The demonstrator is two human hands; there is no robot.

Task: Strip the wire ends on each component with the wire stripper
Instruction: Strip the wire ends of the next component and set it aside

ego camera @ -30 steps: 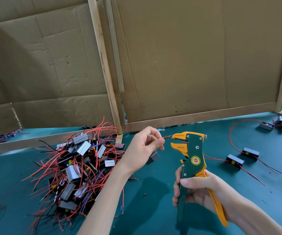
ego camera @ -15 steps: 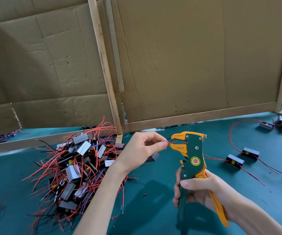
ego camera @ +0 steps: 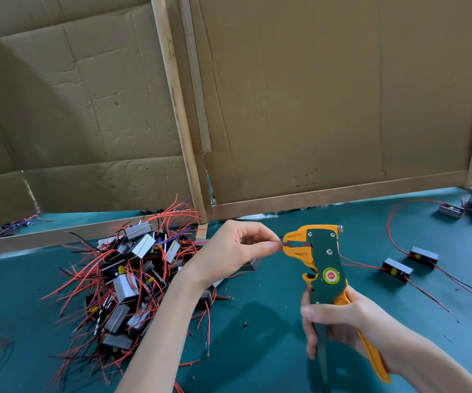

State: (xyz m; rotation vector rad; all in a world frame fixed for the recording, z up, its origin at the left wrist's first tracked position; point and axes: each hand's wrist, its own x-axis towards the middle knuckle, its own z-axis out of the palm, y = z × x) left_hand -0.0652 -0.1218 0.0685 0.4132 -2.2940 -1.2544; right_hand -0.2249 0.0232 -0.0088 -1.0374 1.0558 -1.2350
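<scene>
Teal surface (ego camera: 257, 350) is carrying the component pile (ego camera: 132, 279) at 9 o'clock. At centre, the left hand (ego camera: 234, 251) grip is pinching the red wire end (ego camera: 284, 245) in the mouth of the wire stripper (ego camera: 322, 262). The right hand (ego camera: 342, 321) grip is curling round its handles. Best done, I judge, by holding the wire straight while squeezing steadily.

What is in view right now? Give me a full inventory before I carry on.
wire stripper: one, green and orange, upright, right of centre.
red wire: one, red, its end in the stripper's mouth.
component pile: many grey-black blocks, red and black wires, left on the table.
loose components: at least four, dark, wired, right on the table.
table: one, teal, under everything.
cardboard panels: at least two, brown, wood-framed, standing behind.
left grip: one bare hand, pinches the red wire.
right grip: one bare hand, holds the wire stripper's handles.
</scene>
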